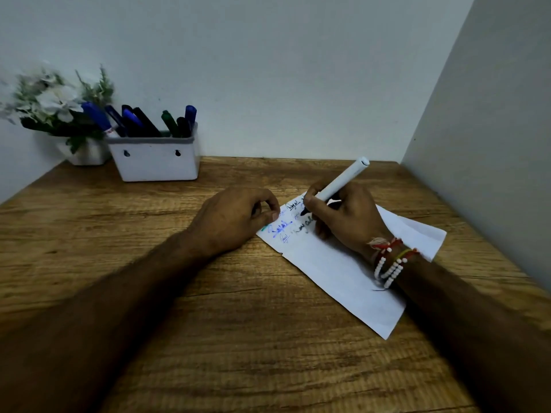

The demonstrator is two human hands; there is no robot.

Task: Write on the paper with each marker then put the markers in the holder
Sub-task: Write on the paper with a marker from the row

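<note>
**Last marker still on the paper, I think**

The right hand [343,216] grips a white marker [340,183] in a normal writing hold. Its dark tip is down on the paper [343,272], near the top edge. The left hand [235,219] sits loosely curled at the paper's left corner, with its fingertips right at the edge as if pinning it. I can't tell if anything, a cap maybe, is tucked inside that hand.

Progress looks good. The top of the paper already has several scribbles in blue, black and a bit of green. The holder [155,159] at the back left is already packed with other markers [143,120], blue, black and green. I don't see any loose ones on the table [208,323]. So my guess is this is the last one, and what's left is finishing the word and dropping it in.

A pot of flowers [56,102] sits just beside the holder, touching or nearly so. The right wrist wears bead bracelets [390,260]. Nothing lies between the paper and the holder, though the holder is crowded and finding a slot could be fiddly.
</note>
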